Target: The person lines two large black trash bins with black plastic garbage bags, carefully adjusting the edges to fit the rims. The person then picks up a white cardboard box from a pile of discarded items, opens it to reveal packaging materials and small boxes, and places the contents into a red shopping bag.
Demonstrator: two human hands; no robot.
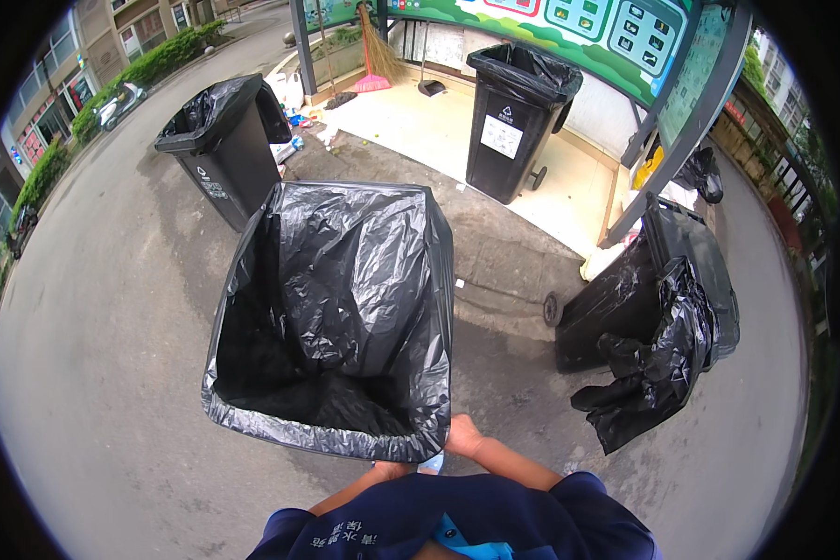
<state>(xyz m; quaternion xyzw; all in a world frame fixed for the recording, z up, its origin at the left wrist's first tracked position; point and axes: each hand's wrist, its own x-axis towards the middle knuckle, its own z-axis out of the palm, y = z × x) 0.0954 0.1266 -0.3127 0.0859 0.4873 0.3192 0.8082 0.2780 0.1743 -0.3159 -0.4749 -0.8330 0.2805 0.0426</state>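
Note:
A wheelie bin lined with a black plastic bag (364,280) stands right before me, its mouth facing up. The liner is folded outward over the rim, and its inside is dark, with no rubbish visible. My right hand (463,435) is at the near right corner of the rim, against the liner, with its fingers partly hidden. Below the near edge is my left hand (392,470), mostly covered by the rim. Whether either hand grips the liner or the bin cannot be seen.
Another lined black bin (227,147) stands behind at left, and one more (511,133) stands on the tiled platform (406,126). At right, an open-lidded bin (602,308) has a loose black bag (651,378) hanging out. Brooms (372,70) and a dustpan (431,87) stand behind.

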